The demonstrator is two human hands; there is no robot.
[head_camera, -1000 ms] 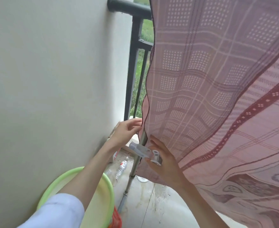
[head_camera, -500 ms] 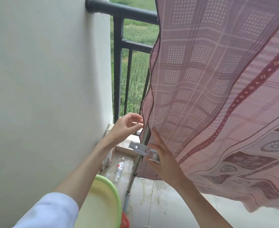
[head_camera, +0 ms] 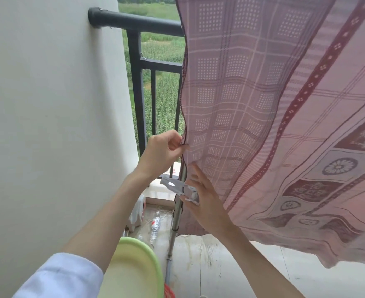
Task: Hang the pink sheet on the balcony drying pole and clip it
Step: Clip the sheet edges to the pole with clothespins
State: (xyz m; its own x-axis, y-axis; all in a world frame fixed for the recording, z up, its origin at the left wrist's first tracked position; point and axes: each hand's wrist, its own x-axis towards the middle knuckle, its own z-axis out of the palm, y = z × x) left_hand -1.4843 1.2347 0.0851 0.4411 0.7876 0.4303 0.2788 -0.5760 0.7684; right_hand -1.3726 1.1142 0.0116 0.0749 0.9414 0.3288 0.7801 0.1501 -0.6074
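The pink patterned sheet hangs across the right of the view and billows out toward me. Its left hem runs down beside the metal drying pole, which slants from the floor up behind the cloth. My left hand pinches that hem between thumb and fingers. Just below, my right hand holds a grey plastic clip against the pole, with its fingers spread on the sheet's near face. Whether the clip's jaws bite the cloth is hidden.
A white wall fills the left. The black balcony railing stands behind the sheet. A green basin rests at my left arm. A plastic bottle and a bag lie on the wet tiled floor.
My left hand has closed onto the sheet's hem and lifted slightly. My right hand stays at the pole with the clip. The view has tilted up, showing more railing.
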